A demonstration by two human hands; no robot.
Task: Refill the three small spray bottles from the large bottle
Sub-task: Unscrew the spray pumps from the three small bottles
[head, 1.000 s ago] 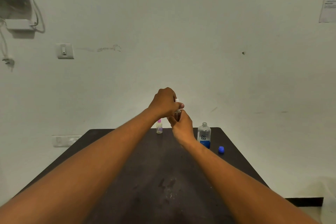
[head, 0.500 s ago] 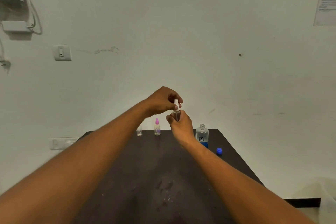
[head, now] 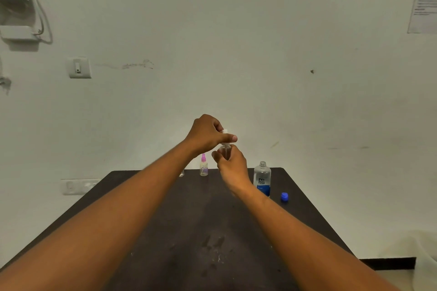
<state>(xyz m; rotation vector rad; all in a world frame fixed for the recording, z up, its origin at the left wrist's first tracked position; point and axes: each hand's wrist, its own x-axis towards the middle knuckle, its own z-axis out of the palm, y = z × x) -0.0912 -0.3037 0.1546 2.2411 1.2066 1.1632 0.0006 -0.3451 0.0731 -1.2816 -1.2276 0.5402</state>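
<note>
Your right hand [head: 233, 168] grips a clear bottle [head: 225, 151] above the table [head: 142, 231]; your left hand [head: 208, 133] pinches its white sprayer [head: 225, 137], left of the large bottle [head: 262, 178].

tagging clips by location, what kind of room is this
Probably a plain indoor workroom or office corner, not a kitchen: a dark table pushed against a bare painted wall, a light switch, and a printed notice taped up.
</note>
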